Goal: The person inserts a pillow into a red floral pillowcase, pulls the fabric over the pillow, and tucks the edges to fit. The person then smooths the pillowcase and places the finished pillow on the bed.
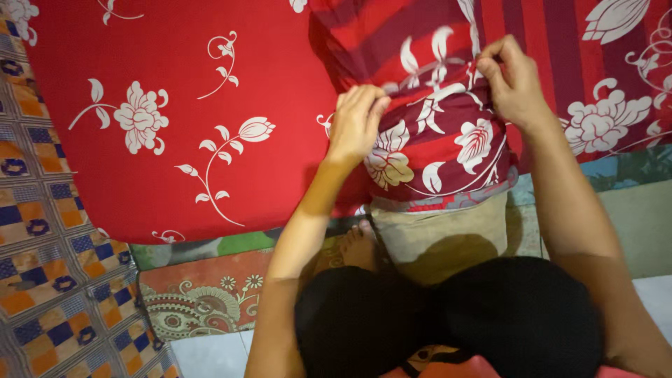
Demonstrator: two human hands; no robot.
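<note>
A pillow with a beige end sticks out of a red pillowcase printed with white flowers and dark red stripes. My left hand pinches the case's cloth at the left side of the pillow. My right hand grips the case's cloth higher up at the right side. The pillow rests across my lap, above my black-clad knees. Most of the pillow is hidden inside the case.
A red sheet with white flowers covers the mattress ahead. A blue and orange patterned cover lies at the left. A red and green floral mat and pale floor tiles lie below.
</note>
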